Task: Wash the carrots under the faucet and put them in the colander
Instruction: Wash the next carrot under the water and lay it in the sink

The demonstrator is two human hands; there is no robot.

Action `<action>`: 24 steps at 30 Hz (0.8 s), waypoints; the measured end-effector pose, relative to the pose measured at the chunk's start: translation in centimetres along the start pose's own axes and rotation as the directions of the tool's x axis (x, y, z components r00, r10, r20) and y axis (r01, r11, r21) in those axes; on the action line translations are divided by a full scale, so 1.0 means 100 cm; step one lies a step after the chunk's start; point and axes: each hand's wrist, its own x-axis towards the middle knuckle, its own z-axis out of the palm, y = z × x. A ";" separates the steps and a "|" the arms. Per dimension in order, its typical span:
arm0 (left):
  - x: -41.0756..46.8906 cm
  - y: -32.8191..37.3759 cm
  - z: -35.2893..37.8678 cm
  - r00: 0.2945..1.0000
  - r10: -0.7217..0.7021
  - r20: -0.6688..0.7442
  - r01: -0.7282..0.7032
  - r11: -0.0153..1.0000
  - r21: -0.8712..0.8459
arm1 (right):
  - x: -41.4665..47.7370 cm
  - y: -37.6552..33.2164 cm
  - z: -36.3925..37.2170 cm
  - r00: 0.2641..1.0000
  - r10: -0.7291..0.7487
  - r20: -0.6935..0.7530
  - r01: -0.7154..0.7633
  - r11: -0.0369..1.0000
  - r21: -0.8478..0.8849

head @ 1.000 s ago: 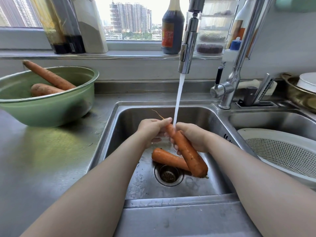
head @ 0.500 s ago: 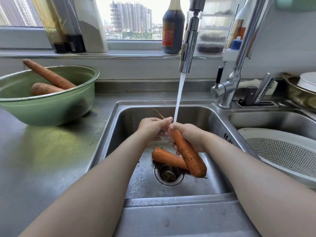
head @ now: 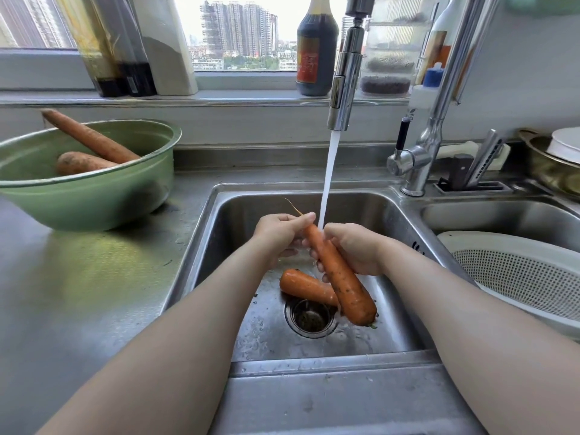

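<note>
carrot under faucet, steel sink, window

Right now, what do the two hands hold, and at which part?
Both hold one carrot under the water stream. The left hand grips its thin tip end, the right hand grips near its middle; the thick end hangs free.

Just one feed on my end: a wide-angle cam on the person's head, facing forward and tilted down into the sink. It's close in, so the sink fills the middle, the faucet hangs dead ahead, and the windowsill runs along the top.
</note>
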 end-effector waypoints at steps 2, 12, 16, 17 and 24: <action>0.001 0.000 0.000 1.000 0.005 0.002 -0.005 1.000 -0.002 | 0.002 0.001 0.000 0.999 -0.001 -0.047 0.000 1.000 -0.021; 0.007 -0.002 -0.005 0.999 0.006 0.044 -0.003 0.996 -0.084 | 0.000 0.000 -0.004 0.998 0.058 -0.029 -0.057 0.998 0.019; 0.010 -0.006 -0.005 0.999 0.011 0.053 -0.007 0.997 -0.075 | 0.000 0.000 -0.001 0.997 0.081 -0.015 -0.082 0.996 -0.019; 0.010 -0.007 -0.005 0.999 0.012 0.046 -0.008 0.997 -0.083 | -0.001 -0.001 -0.001 0.996 0.085 0.015 -0.085 0.996 -0.001; 0.010 -0.005 -0.003 1.000 0.011 -0.019 -0.013 0.994 -0.112 | 0.000 -0.001 0.007 0.991 -0.004 -0.131 -0.003 0.998 -0.055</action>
